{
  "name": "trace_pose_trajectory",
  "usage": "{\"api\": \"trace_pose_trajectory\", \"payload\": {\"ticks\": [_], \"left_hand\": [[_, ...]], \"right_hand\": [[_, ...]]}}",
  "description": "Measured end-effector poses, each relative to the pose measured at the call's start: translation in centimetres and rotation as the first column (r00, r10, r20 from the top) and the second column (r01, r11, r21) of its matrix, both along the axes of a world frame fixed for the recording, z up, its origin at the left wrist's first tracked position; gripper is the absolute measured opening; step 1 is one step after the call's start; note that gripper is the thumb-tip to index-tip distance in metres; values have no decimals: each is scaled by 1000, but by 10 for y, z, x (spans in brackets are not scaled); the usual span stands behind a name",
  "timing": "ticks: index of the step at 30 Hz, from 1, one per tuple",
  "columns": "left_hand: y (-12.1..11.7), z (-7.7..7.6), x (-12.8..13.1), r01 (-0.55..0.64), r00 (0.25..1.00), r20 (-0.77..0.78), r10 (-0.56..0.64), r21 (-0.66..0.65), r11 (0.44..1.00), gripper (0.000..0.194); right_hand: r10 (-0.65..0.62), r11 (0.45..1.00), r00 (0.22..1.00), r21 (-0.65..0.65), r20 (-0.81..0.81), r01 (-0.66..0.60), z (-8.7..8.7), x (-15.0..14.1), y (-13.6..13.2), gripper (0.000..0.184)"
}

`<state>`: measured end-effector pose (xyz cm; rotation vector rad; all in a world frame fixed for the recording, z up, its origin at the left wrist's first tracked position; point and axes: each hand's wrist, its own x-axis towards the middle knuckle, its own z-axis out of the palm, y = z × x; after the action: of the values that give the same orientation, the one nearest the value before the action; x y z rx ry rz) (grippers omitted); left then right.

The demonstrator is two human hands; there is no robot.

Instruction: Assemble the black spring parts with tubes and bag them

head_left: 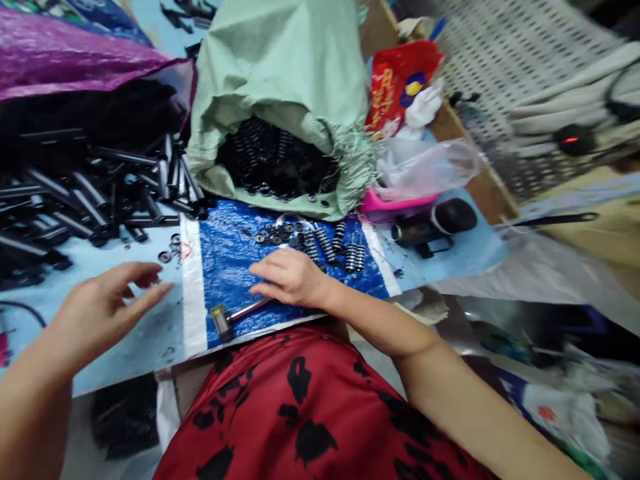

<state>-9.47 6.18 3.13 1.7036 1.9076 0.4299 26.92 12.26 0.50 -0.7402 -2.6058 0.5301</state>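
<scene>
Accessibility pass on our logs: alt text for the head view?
Left hand open over a light-blue tabletop; right hand over a blue woven sheet, by a hammer and dark coil springs. Black tubes pile at left; a pale-green sack gapes behind.

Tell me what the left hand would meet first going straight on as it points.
From the left hand, likely the blue sheet's white border first; small black rings lie slightly forward of that line. The hand's height is unclear, so it might pass above.

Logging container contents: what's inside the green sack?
In the mouth of the green sack: a dark heap with ribbed, spring-like black parts. Deeper down, the fabric covers everything; count and any other contents can't be told.
</scene>
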Motion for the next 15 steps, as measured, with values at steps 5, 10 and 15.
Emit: {"api": "trace_pose_trajectory", "payload": {"ticks": [5, 10, 15], "left_hand": [[71, -24, 30, 66, 960, -274, 51, 403, 913, 19], [97, -33, 25, 86, 956, -290, 35, 395, 915, 33], [89, -31, 31, 90, 962, -267, 51, 492, 866, 30]], "right_hand": [[-390, 917, 917, 131, 83, 378, 27, 27, 102, 47], [-590, 803, 566, 345, 575, 487, 49, 68, 160, 38], [-536, 836, 428, 389, 727, 386, 42, 78, 165, 38]]}}
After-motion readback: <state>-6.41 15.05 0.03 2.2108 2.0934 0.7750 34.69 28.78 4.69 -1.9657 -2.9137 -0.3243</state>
